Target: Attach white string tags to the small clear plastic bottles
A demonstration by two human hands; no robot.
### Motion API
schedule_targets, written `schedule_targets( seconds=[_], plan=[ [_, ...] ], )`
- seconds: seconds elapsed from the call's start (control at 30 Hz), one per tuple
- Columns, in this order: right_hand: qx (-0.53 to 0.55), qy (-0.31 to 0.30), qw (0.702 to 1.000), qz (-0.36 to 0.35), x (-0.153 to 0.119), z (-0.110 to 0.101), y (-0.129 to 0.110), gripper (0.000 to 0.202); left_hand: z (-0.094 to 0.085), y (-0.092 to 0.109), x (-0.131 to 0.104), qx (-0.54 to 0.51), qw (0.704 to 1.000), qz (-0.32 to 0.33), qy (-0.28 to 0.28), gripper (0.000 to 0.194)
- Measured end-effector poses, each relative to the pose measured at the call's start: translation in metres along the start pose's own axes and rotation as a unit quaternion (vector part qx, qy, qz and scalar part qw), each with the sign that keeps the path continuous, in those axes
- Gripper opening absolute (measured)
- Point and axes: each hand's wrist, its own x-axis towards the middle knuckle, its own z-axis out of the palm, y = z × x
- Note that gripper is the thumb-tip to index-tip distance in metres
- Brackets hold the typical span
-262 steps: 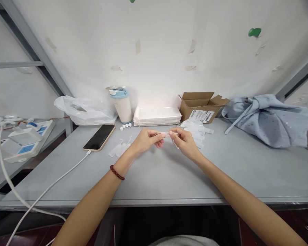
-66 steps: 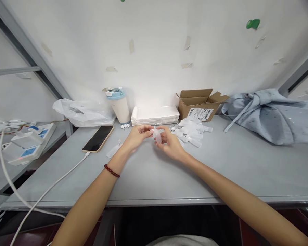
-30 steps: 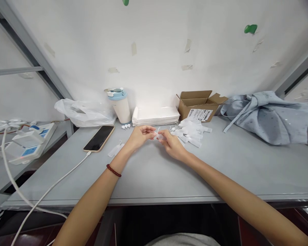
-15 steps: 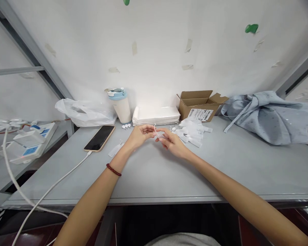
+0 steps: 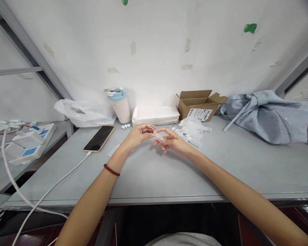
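Between my two hands is a small translucent strip (image 5: 158,137) with a thin white string at its upper end. My left hand (image 5: 138,137) pinches it at the left, the string rising by the fingertips. My right hand (image 5: 173,141) grips its lower right part between thumb and finger, other fingers curled below. A pile of similar translucent pieces (image 5: 192,131) lies just beyond my right hand. Another such piece (image 5: 114,150) lies left of my left wrist, partly hidden by it. Several small white pieces (image 5: 126,126) rest near the cup.
Along the wall stand a plastic bag (image 5: 84,112), a cup (image 5: 121,107), a stack of white sheets (image 5: 155,116), an open carton (image 5: 195,102) and a grey-blue cloth bundle (image 5: 272,118). A phone (image 5: 99,138) with a white cable lies at left, a white device (image 5: 32,145) farther left.
The translucent strip has tilted, its string now slanting toward my left fingers. My right hand's lower fingers have spread and shifted slightly left. The view has moved a little.
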Motion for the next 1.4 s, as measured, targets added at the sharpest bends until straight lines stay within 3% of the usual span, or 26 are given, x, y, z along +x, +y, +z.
schedule_targets(
  seconds=[0.43, 0.7, 0.83, 1.07, 1.4],
  plan=[
    [0.008, -0.02, 1.0, 0.023, -0.001, 0.0, 0.0, 0.038, -0.006, 0.007, -0.004, 0.031, 0.998, 0.003, -0.058, 0.024],
    [0.028, -0.026, 0.998, 0.041, -0.001, 0.0, -0.003, 0.037, -0.006, 0.01, -0.007, 0.039, 0.994, -0.051, -0.086, 0.026],
    [0.066, -0.012, 0.996, 0.057, -0.002, -0.001, -0.004, 0.036, -0.004, 0.014, -0.008, 0.031, 0.993, -0.024, -0.108, 0.024],
    [0.087, 0.053, 0.988, 0.114, -0.001, -0.002, -0.004, 0.029, 0.001, 0.013, -0.007, 0.044, 0.994, 0.018, -0.103, 0.015],
    [0.085, 0.048, 0.991, 0.089, 0.0, 0.0, -0.004, 0.028, 0.002, 0.012, -0.007, 0.037, 0.995, -0.058, -0.074, 0.03]
  ],
)
